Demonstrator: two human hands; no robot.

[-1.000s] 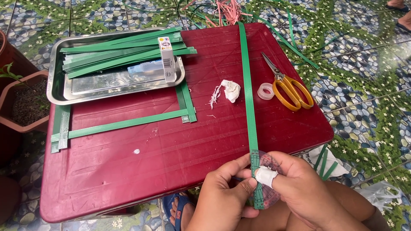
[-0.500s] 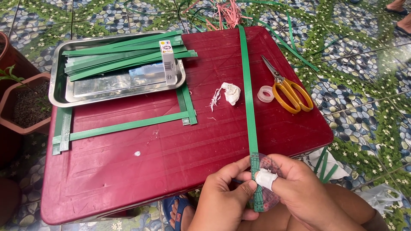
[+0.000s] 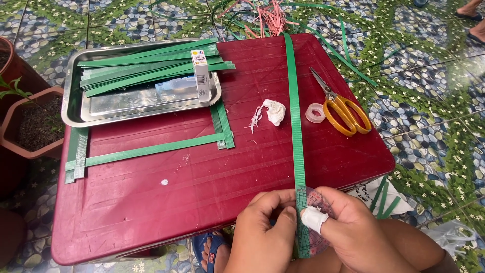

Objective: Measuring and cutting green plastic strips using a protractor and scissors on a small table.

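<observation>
Almost nothing has shifted over the last second — both hands sit in the same spot at the near edge of the red table [image 3: 151, 202], and the long green strap [image 3: 294, 126] lies on the same line from the far edge down to them. Reads as a steady hold for lining up or marking, not a move.

The strap runs straight down the table's right half and passes between the two hands. A clear round protractor [image 3: 316, 217] lies over its near end. Left hand [image 3: 265, 237] pinches the strap from its left side, fingers curled close. Right hand [image 3: 364, 237] presses down on strap and protractor — its bandaged finger [image 3: 313, 218] rests on top of both.

Further off, untouched: metal tray [image 3: 70, 108] with cut green strips [image 3: 146, 68], a green strap frame [image 3: 151, 147] taped flat, yellow scissors [image 3: 343, 108], tape roll [image 3: 315, 112], crumpled white scrap [image 3: 275, 110].
</observation>
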